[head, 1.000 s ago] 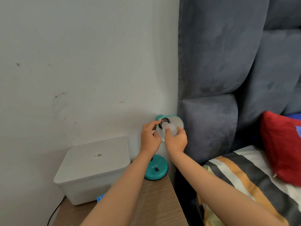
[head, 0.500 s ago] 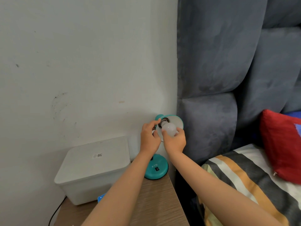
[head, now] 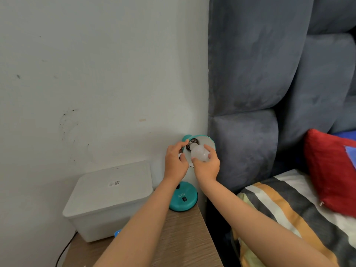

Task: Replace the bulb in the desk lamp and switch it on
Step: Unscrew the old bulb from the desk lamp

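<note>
Up close against a pale grey wall, a person's two bare arms are reaching forward to a small teal desk lamp [head: 200, 138] standing at the back right corner of a light wood-grain worktop [head: 185, 239]. The lamp's round shade is tipping towards the camera, showing its pale inside and a dark socket at its centre.

The right hand [head: 207, 165] is cupping a frosted white round bulb [head: 200, 155] from below, its fingers and thumb curling round the glass. The bulb's ribbed metal neck is pointing up and left into the socket; whether it is fully seated cannot be told.

The left hand [head: 176, 160] is sitting just to the left of the bulb, at the left edge of the shade, with its fingertips touching the rim near the socket. Its fingers are bending loosely, and whether they are actually gripping the shade cannot be told.

Below the hands, the lamp's round teal base [head: 184, 197] is resting on the worktop, with pale lettering and a small dark switch on its top.

To the left of the base, a white rectangular lidded plastic box [head: 109, 197] is sitting on the worktop, with a small printed label on its lid. A black cable [head: 64, 249] is trailing down beside the box.

To the right, a padded blue-grey headboard [head: 269, 74] is rising beside the wall. A striped blanket [head: 298, 212] in black, white and orange is lying on the bed, and a red cushion [head: 331, 170] is leaning at the far right.
</note>
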Action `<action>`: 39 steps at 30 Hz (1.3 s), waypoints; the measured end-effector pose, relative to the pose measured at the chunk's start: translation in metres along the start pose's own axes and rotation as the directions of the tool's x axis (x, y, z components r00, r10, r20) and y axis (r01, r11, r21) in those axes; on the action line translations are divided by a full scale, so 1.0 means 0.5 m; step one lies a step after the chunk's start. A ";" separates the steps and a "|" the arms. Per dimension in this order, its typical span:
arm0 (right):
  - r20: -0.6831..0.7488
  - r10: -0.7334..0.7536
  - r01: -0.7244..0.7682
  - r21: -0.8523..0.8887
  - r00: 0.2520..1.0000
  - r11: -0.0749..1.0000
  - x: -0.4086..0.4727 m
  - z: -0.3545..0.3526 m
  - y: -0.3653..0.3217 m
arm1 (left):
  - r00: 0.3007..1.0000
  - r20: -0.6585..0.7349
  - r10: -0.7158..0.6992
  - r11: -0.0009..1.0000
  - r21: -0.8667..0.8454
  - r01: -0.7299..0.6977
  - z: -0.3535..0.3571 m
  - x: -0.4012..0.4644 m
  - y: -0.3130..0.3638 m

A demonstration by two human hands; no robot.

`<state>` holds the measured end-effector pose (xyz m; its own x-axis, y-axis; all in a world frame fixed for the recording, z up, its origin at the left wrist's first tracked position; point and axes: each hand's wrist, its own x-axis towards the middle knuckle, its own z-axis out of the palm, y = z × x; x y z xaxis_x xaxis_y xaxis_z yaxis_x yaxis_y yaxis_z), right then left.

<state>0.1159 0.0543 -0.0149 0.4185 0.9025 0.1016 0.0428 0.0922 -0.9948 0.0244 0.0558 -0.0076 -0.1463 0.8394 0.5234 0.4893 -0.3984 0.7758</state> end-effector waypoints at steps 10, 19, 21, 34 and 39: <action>-0.001 0.029 -0.029 0.023 1.000 0.999 0.002 -0.005 -0.010 | 1.000 0.001 0.000 1.000 0.002 0.000 0.002 0.002 -0.004; -0.016 0.109 -0.108 0.037 0.994 0.993 -0.008 -0.001 -0.021 | 1.000 -0.002 0.013 1.000 0.011 -0.013 0.002 -0.001 -0.003; 0.002 0.123 -0.123 0.051 0.992 0.991 -0.009 -0.002 -0.021 | 1.000 0.000 0.008 1.000 0.009 -0.008 0.001 -0.001 -0.003; 0.061 -0.051 0.054 -0.048 0.997 0.997 -0.007 -0.036 -0.004 | 1.000 0.021 -0.007 0.999 0.046 0.006 -0.008 -0.003 0.009; 0.098 -0.075 0.075 0.008 0.992 0.997 -0.038 -0.078 -0.013 | 0.990 0.143 -0.011 0.996 0.089 -0.002 -0.046 -0.009 0.023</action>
<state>0.1432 0.0201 -0.0102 0.3236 0.9297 0.1759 0.0667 0.1631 -0.9844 0.0111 0.0392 0.0071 -0.0269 0.8879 0.4593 0.5644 -0.3658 0.7400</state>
